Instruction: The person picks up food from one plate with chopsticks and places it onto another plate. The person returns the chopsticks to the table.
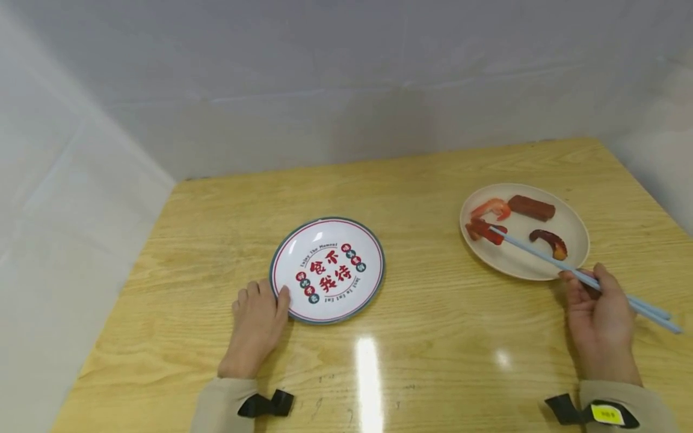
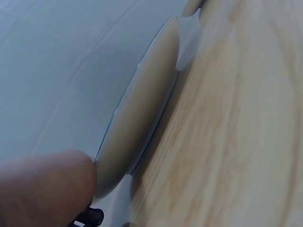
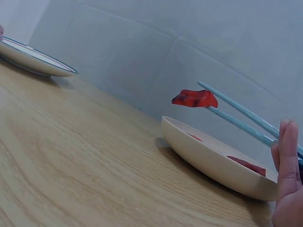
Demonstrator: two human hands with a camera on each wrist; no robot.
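Note:
My right hand (image 1: 603, 319) holds a pair of light blue chopsticks (image 1: 530, 248). At their tips is a glossy red piece of food (image 3: 194, 98), raised above the rim of a beige plate (image 1: 520, 269) in the right wrist view. On that plate lie a pink-orange shrimp (image 1: 500, 208), a brown bar-shaped piece (image 1: 532, 207) and a dark curved piece (image 1: 551, 242) with an orange end. My left hand (image 1: 257, 322) grips the left rim of a white plate (image 1: 352, 240) with a green edge and red lettering, thumb on top of the rim.
Both plates stand on a wooden table (image 1: 422, 337), the white one left of the beige one. A pale wall covering (image 1: 325, 120) rises behind the table's back edge. Black straps (image 1: 265, 404) wrap both sleeves.

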